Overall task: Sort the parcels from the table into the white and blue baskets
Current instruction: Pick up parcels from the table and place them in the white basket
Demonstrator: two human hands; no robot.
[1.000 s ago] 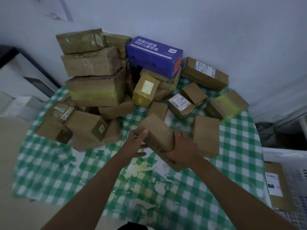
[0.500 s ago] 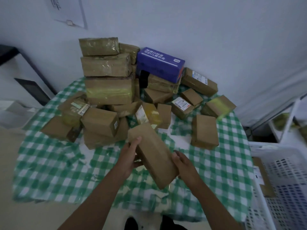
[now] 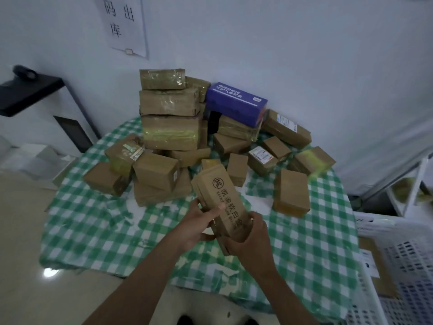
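Both my hands hold a long brown cardboard parcel (image 3: 221, 198) above the table's near half, its printed side with black characters facing up. My left hand (image 3: 199, 222) grips its left edge, thumb on top. My right hand (image 3: 249, 235) grips its near end from the right. Several more brown parcels (image 3: 171, 132) are piled at the back of the table (image 3: 98, 226), with a blue box (image 3: 236, 103) on top. A white basket (image 3: 398, 266) stands at the right edge; the blue basket is out of view.
The table wears a green-and-white checked cloth. A lone brown parcel (image 3: 290, 192) lies right of my hands. The white basket holds a flat parcel (image 3: 375, 266). A black shelf (image 3: 28, 92) juts from the left wall. A paper sign (image 3: 124, 24) hangs above.
I have lifted the parcel off the table and turned it over, so its printed side now faces up. The view has pulled back and risen from the table.
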